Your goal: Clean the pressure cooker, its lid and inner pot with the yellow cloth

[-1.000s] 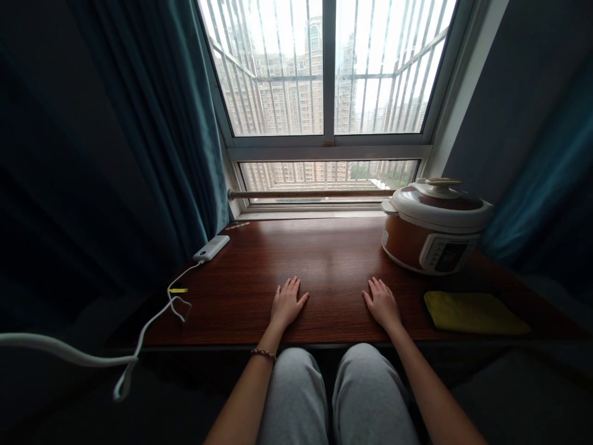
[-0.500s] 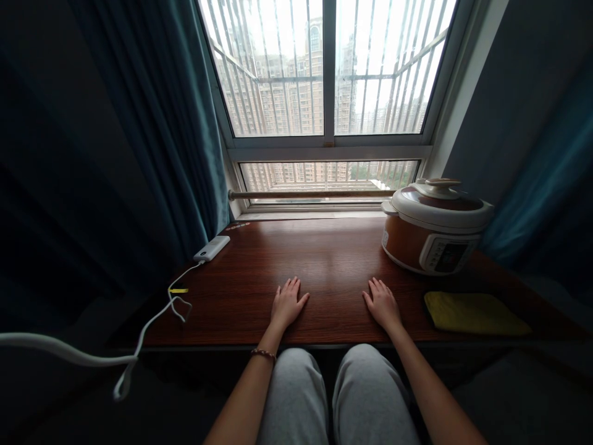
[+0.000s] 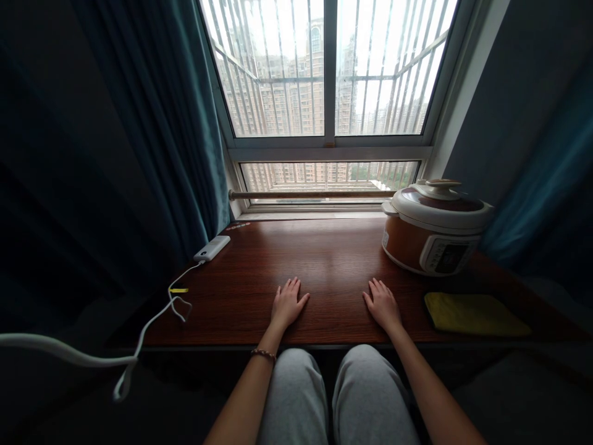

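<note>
My left hand lies flat, palm down, on the dark wooden table, fingers stretched out and holding nothing. My right hand rests the same way a short distance to its right, also open and empty. A beaded bracelet sits on my left wrist. To the right of my right hand lies a folded yellow cloth. Behind the cloth stands an orange and white electric cooker with its lid on.
A white power bank lies at the table's far left, with a white cable trailing off the left edge. Dark teal curtains hang on both sides. A barred window fills the back wall. My knees in grey trousers sit under the table's front edge.
</note>
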### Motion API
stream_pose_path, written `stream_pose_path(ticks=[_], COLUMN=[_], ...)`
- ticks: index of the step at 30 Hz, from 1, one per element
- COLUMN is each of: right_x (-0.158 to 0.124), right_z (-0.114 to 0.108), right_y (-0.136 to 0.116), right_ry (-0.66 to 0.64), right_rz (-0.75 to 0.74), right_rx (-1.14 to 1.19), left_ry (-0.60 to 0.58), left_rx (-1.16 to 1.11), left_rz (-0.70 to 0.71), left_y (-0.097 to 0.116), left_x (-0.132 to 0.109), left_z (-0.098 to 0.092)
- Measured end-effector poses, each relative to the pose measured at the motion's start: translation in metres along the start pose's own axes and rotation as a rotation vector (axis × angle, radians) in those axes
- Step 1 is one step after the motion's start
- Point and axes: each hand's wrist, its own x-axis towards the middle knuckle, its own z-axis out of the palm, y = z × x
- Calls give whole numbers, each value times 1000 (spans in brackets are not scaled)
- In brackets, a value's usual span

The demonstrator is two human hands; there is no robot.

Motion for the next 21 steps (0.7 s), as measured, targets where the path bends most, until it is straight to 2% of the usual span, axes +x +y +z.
stream_pose_path(ticks=[21], right_x=[0], right_z=[-1], right_y=[-1], right_ry=[-9], right_rz=[1], right_rx=[-7], left_ry=[14], left_rx=[1], left_rz=[3], left_y=[0], left_x=[0], left_z=[2])
